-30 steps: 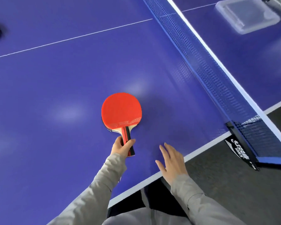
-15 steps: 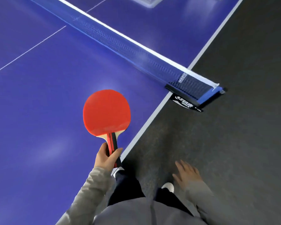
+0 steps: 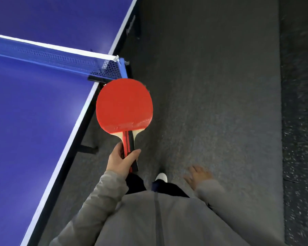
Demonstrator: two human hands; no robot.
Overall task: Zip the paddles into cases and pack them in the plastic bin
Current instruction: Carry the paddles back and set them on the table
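Observation:
A table tennis paddle [image 3: 124,106] with a red rubber face and a red-and-black handle is held upright in front of me, beside the table's side edge. My left hand [image 3: 121,159] is closed around its handle. My right hand [image 3: 199,175] hangs blurred at my side over the floor, fingers apart and holding nothing. No case and no plastic bin is in view.
The blue table tennis table [image 3: 30,121] with its white edge line fills the left. Its net [image 3: 48,57] ends at a blue post [image 3: 123,68] just above the paddle. Dark grey carpet [image 3: 212,86] lies to the right; my white shoe [image 3: 161,177] shows below.
The paddle has been lifted off the table and carried past its side edge. My view has swung right toward the floor, and my right hand has left the table and dropped to my side.

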